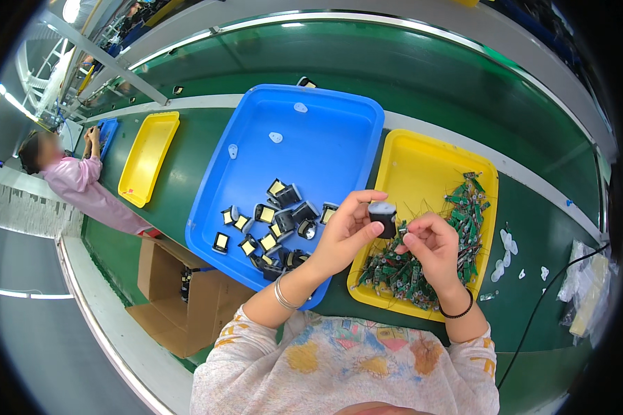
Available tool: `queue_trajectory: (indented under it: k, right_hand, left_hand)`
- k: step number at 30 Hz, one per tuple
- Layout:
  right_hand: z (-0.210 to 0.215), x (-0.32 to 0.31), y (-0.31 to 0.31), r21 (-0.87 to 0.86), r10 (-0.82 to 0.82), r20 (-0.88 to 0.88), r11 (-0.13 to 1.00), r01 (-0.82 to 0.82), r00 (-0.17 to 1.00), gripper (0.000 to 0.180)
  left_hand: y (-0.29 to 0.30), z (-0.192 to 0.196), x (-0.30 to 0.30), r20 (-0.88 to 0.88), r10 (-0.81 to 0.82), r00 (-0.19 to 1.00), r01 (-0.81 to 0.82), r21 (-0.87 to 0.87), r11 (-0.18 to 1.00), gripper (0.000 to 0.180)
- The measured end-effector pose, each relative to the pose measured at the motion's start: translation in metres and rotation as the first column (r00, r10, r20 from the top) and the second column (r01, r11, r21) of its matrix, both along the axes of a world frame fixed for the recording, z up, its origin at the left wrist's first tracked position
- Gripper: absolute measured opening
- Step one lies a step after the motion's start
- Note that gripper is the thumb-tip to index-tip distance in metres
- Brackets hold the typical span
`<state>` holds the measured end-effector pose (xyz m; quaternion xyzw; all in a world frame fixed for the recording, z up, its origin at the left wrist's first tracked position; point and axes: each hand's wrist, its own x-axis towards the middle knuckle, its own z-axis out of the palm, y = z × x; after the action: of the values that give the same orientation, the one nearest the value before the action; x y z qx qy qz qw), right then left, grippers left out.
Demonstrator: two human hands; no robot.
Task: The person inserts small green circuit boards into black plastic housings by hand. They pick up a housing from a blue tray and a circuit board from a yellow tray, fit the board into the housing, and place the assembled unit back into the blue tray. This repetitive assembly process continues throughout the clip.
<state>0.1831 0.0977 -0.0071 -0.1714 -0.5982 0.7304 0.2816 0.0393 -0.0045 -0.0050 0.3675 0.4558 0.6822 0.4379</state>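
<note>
Left hand (346, 232) grasps black casing (383, 224) over the right-side yellow tray (412, 162); right hand (432, 254) beside it pinches, apparently, a small board (402, 229). Risk: wired circuit boards (472, 218) heaped below could snag it if the hands dip.

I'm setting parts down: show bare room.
Bare: the large blue plastic tray between its pale oval pieces and clustered black blocks; the green tabletop between that tray and the left yellow plastic tray. Crowded: the right yellow plastic tray, mostly heaped with green circuit boards.
</note>
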Motion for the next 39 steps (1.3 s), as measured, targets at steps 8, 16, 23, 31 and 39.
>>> queue_trajectory:
  k: [8, 16, 23, 31, 39]
  right_hand:
    - [-0.003, 0.001, 0.009, -0.357, 0.074, -0.053, 0.93, -0.088, 0.996, 0.014]
    - [-0.004, -0.001, 0.011, -0.311, 0.104, -0.093, 0.942, -0.128, 0.99, 0.017]
    - [-0.001, 0.0, 0.007, -0.284, 0.136, -0.02, 0.949, -0.136, 0.991, 0.021]
    - [-0.003, -0.001, 0.013, -0.209, 0.154, -0.011, 0.966, -0.153, 0.988, 0.021]
    - [-0.002, -0.001, 0.013, -0.195, 0.147, 0.024, 0.971, -0.14, 0.989, 0.018]
  left_hand:
    - [0.001, -0.004, 0.009, 0.136, -0.051, 0.989, 0.06, -0.064, 0.996, 0.035]
    - [0.002, -0.009, 0.008, 0.124, -0.052, 0.991, 0.064, -0.096, 0.993, 0.035]
    - [0.002, -0.012, 0.008, 0.066, -0.025, 0.997, 0.03, -0.077, 0.997, 0.034]
    - [0.001, -0.01, 0.01, -0.009, -0.035, 0.999, 0.033, -0.102, 0.994, 0.033]
    - [0.001, -0.01, 0.011, -0.071, -0.029, 0.997, 0.02, -0.119, 0.993, 0.032]
